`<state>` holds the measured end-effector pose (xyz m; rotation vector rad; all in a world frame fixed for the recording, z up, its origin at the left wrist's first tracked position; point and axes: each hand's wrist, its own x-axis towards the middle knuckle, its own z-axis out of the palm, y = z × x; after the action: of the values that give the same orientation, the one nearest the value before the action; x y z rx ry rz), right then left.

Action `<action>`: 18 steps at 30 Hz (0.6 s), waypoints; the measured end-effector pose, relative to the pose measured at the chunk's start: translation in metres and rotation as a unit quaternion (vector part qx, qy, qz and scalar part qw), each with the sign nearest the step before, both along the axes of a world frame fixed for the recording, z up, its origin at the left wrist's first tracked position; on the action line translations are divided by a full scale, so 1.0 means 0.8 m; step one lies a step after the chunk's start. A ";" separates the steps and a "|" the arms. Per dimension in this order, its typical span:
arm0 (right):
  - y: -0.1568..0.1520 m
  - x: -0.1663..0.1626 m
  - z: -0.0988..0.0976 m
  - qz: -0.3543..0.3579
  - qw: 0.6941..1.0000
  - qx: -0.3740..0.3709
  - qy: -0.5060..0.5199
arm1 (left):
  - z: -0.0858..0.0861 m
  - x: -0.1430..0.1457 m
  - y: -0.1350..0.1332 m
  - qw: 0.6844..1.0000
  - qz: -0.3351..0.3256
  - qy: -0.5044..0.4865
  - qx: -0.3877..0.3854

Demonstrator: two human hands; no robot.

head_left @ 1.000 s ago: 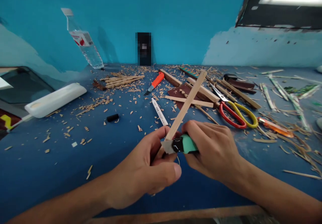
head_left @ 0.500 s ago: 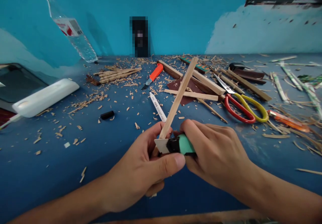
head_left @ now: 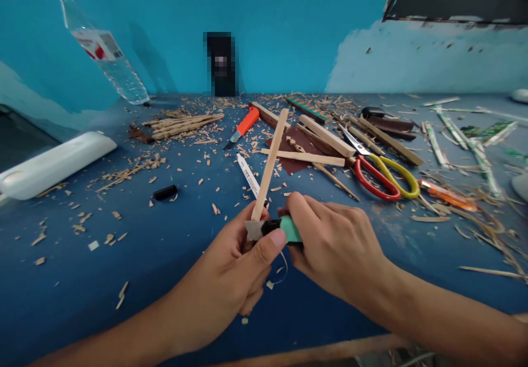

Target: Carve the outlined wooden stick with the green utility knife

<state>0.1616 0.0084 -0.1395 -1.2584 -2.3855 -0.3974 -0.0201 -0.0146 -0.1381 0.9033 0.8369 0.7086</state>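
Note:
A pale wooden stick [head_left: 271, 166] points up and away from me, its near end gripped in my left hand [head_left: 225, 270]. In my right hand [head_left: 340, 246] is a green and black utility knife [head_left: 291, 229], fingers wrapped round its handle. The knife's short wide blade lies across the stick's near end, touching the wood. My left thumb presses against the knife near the blade's base. The lowest tip of the stick is hidden by the blade and my left fingers. A thin curled strip and small wood bits show just below my hands.
Shavings cover the blue table [head_left: 136, 257]. Beyond my hands lie an orange knife [head_left: 247, 120], a white marker [head_left: 248, 175], a black cap [head_left: 165, 192], wood strips [head_left: 325, 136] and scissors [head_left: 377, 177]. An orange cutter [head_left: 449, 195] lies right; a water bottle [head_left: 105, 53] stands back left.
The stick has swung to a steeper angle, its far end shifting left. Both hands and the knife sit slightly further left, as the whole view has turned a little to the right.

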 end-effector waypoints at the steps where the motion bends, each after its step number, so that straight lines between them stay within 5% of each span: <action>1: 0.000 -0.001 0.000 -0.005 1.000 -0.008 -0.003 | -0.001 0.000 0.000 1.000 0.001 -0.003 -0.003; 12: 0.001 -0.008 -0.003 -0.033 0.995 -0.089 -0.025 | -0.001 0.015 0.005 0.995 0.062 0.059 -0.044; 18: 0.015 -0.003 -0.002 0.003 0.991 -0.135 0.001 | 0.004 0.006 0.004 0.994 0.084 0.066 -0.002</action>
<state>0.1595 0.0203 -0.1409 -1.3641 -2.5031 -0.0710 -0.0153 -0.0110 -0.1345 0.8907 1.0412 0.7985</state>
